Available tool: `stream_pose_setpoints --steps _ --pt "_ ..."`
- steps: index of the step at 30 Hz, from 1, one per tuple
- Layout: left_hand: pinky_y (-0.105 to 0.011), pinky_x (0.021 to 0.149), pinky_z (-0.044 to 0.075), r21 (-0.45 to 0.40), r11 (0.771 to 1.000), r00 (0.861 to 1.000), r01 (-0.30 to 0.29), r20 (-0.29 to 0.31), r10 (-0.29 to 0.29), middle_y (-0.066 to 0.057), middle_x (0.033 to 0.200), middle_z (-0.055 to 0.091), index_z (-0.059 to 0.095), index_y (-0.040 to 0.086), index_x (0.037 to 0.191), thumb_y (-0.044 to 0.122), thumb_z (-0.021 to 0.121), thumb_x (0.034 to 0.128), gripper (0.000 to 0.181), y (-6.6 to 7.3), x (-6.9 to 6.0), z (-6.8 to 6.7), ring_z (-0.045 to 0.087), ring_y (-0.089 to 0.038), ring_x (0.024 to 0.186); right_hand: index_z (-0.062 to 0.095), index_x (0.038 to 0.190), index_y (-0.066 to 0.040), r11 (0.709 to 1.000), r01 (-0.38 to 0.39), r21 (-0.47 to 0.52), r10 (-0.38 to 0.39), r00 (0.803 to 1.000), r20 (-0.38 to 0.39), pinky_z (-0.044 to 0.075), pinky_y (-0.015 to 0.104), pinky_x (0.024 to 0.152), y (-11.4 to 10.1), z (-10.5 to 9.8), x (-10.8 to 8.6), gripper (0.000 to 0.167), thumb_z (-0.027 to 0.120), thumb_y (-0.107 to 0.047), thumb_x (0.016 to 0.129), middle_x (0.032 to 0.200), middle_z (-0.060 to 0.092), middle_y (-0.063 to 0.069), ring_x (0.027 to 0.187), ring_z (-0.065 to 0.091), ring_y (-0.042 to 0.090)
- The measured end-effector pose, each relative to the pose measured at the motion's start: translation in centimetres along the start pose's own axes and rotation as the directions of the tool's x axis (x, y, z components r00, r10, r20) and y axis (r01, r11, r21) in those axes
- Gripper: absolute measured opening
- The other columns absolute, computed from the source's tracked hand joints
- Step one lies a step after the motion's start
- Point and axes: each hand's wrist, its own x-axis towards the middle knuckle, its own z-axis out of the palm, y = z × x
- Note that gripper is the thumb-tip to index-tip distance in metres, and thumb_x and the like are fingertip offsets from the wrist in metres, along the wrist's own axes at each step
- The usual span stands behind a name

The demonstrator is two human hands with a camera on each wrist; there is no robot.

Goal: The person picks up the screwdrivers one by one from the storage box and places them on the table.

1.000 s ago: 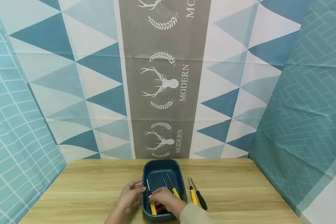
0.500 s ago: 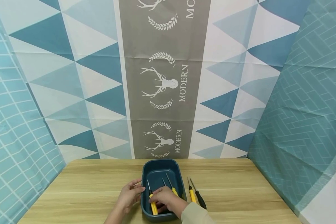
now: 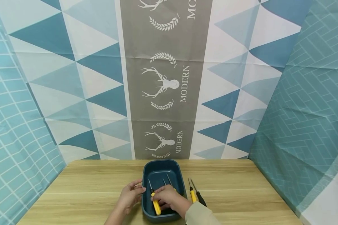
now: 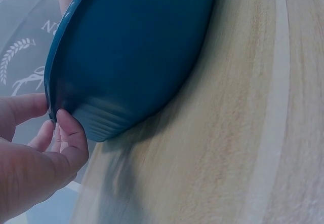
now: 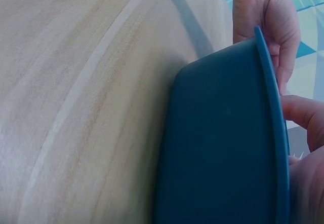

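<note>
Head view: screwdriver (image 3: 156, 207), pinched by right hand (image 3: 169, 197) inside tray (image 3: 161, 166), near its left wall; handle end swung slightly rightward since a second ago, handling seemingly unfinished. Left hand (image 3: 130, 195) pinches tray's left rim.

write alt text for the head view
A right hand holds a yellow screwdriver in a blue tray, while the left hand grips the tray's edge. Two more screwdrivers lie partly hidden in the tray, and two others lie to its right on the table.
</note>
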Motion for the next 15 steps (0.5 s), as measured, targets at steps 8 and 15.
stream_pose_setpoints --steps 8,15 --pt "-0.032 0.070 0.051 0.002 1.000 1.000 0.015 -0.016 -0.015 -0.026 0.119 0.051 0.041 -0.006 0.134 0.004 0.064 0.0831 0.057 0.2 0.0 0.1 0.060 -0.018 0.085 0.064 0.097 -0.005 1.000 0.003 -0.021 -0.004 1.000 -0.021 0.056 0.034 0.063 -0.3 -0.9 -0.4 0.024 0.074 -0.014 0.077 0.083 0.065 0.006 0.071 0.063 0.017" --pt "-0.034 0.071 0.052 0.012 1.000 0.999 0.025 -0.022 -0.025 -0.028 0.122 0.049 0.042 -0.005 0.134 0.004 0.065 0.0829 0.057 0.1 0.0 0.1 0.060 -0.020 0.086 0.064 0.098 -0.005 1.000 0.007 -0.007 -0.007 1.000 -0.026 0.056 0.035 0.064 -0.5 -1.2 -0.8 0.024 0.074 -0.012 0.077 0.084 0.065 0.006 0.071 0.062 0.017"
